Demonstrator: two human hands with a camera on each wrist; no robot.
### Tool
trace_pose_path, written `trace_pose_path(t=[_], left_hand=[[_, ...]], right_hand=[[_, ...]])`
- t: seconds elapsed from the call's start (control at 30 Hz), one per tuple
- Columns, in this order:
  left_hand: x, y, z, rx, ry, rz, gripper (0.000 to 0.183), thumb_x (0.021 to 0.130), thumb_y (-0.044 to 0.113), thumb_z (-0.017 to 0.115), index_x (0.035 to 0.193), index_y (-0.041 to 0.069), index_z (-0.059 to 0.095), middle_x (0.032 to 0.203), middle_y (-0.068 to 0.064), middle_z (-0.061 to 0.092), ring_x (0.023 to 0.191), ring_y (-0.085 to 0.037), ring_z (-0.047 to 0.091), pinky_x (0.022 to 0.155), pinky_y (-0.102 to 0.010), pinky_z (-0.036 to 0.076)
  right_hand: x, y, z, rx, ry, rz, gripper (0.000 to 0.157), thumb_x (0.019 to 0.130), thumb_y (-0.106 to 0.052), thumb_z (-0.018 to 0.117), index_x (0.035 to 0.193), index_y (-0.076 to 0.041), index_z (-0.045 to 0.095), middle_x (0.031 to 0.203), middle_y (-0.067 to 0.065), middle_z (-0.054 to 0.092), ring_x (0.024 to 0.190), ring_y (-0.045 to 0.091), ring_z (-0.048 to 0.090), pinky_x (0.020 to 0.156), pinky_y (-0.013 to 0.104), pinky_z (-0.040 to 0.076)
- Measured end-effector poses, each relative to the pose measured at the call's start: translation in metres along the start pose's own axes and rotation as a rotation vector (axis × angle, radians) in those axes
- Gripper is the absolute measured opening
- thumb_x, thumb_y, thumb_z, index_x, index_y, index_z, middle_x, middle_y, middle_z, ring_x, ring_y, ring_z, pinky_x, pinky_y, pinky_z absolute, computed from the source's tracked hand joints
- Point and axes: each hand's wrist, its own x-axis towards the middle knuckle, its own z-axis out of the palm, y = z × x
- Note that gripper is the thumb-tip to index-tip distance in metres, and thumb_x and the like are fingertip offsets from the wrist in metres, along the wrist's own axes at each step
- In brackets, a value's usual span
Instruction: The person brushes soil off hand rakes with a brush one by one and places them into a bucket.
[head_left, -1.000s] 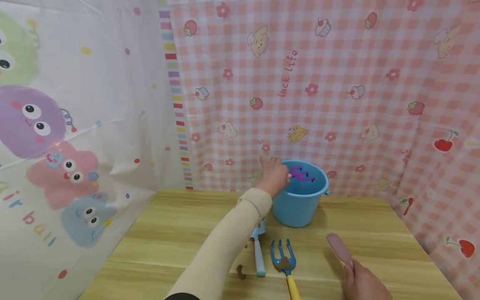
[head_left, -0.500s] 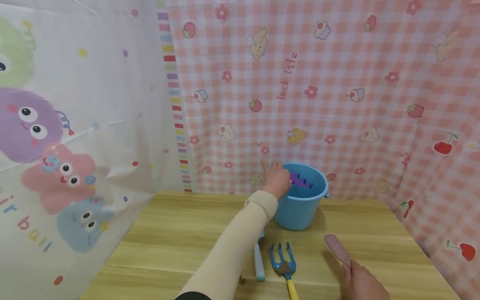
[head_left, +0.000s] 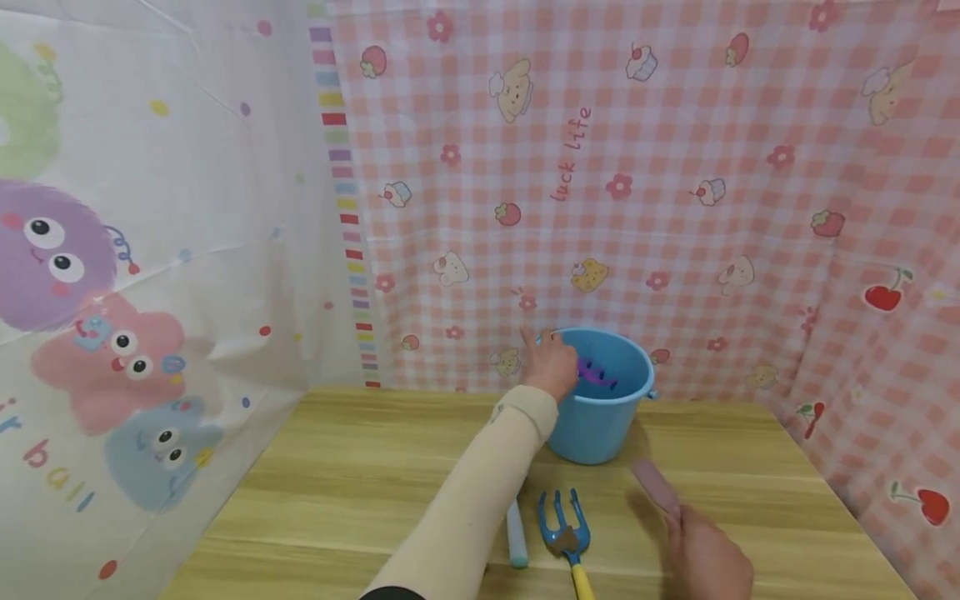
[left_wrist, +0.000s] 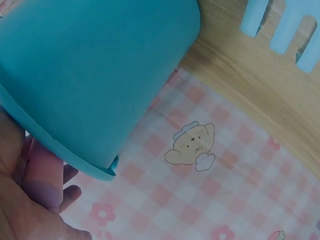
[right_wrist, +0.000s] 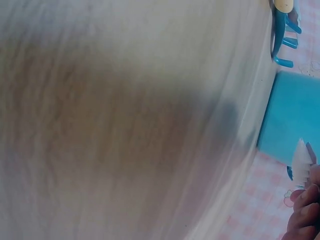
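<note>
My left hand (head_left: 552,367) grips the pink handle (left_wrist: 44,175) of a small purple rake at the left rim of a blue bucket (head_left: 596,429). The rake's purple prongs (head_left: 595,375) are inside the bucket, below its rim. At the lower right, my right hand (head_left: 711,554) holds a pink brush (head_left: 656,485) by its handle, above the table and in front of the bucket. White bristles (right_wrist: 301,162) of the brush show in the right wrist view.
A blue hand fork (head_left: 564,537) with a yellow handle and a brown lump on it lies before the bucket. Beside it is a light blue pronged tool (left_wrist: 285,30), partly hidden by my left sleeve. Printed cloths (head_left: 450,208) hang behind and left of the wooden table (head_left: 337,467).
My left hand has lowered slightly, and the purple rake sits deeper in the bucket. My right hand and the brush have shifted a little left. The head view has tilted slightly.
</note>
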Motion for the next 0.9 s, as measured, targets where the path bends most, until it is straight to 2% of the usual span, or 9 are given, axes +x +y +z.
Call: trace_pose_path(t=[0.33,0.67,0.9], left_hand=[[0.003,0.006,0.002,0.02,-0.036,0.023,0.026,0.101,0.035,0.054,0.117,0.024,0.071,0.134,-0.008,0.058,0.135,-0.031,0.041,0.111,-0.069,0.011],[0.009,0.019,0.002,0.004,-0.144,-0.045,0.036,0.107,0.031,0.039,0.129,0.023,0.066,0.141,-0.008,0.054,0.139,-0.031,0.037,0.112,-0.068,0.009],[0.009,0.025,-0.002,-0.015,-0.143,-0.038,0.035,0.105,0.033,0.042,0.128,0.023,0.067,0.142,-0.006,0.054,0.14,-0.03,0.036,0.113,-0.064,0.012]], right_hand=[[0.001,-0.002,0.008,0.006,0.005,0.015,0.027,0.097,-0.021,0.059,0.111,0.002,0.065,0.093,0.022,0.069,0.077,0.046,0.066,0.056,0.058,0.05],[0.0,0.0,0.005,-0.022,-0.001,-0.011,0.028,0.096,-0.018,0.062,0.109,0.006,0.064,0.088,0.02,0.069,0.073,0.04,0.068,0.056,0.053,0.051],[-0.001,0.003,0.005,-0.033,0.015,0.004,0.03,0.096,-0.019,0.062,0.112,0.006,0.064,0.088,0.021,0.069,0.073,0.04,0.067,0.055,0.053,0.05]])
